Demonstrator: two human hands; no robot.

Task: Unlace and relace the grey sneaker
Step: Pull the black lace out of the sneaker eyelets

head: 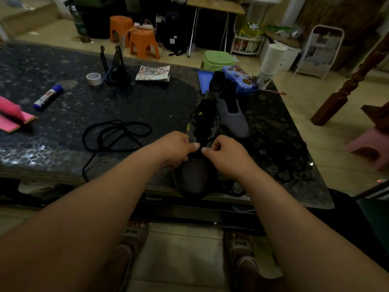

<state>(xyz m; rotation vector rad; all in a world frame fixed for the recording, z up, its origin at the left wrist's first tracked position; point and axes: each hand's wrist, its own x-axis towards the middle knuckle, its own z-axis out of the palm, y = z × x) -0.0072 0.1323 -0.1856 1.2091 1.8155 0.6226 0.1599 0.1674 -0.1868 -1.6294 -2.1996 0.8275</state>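
Observation:
A grey sneaker [194, 175] with a black tongue and yellow marks lies at the table's near edge, toe toward me. My left hand [174, 148] and my right hand [223, 153] meet over its lowest eyelets, fingers curled, each pinching what looks like the black lace; the lace there is too dark to make out. A second grey sneaker [231, 114] lies behind it, unlaced. One loose black lace [113, 135] is coiled on the table to the left. Another dark lace [282, 163] lies tangled to the right.
The dark pebbled table [63, 144] holds a glue stick [48, 95], tape roll [94, 78], pink pad [12, 116], black stand [116, 68], sticker sheet [153, 73], blue box [240, 80] and stacked paper cups [271, 64]. Orange stools [143, 42] and a green stool stand beyond.

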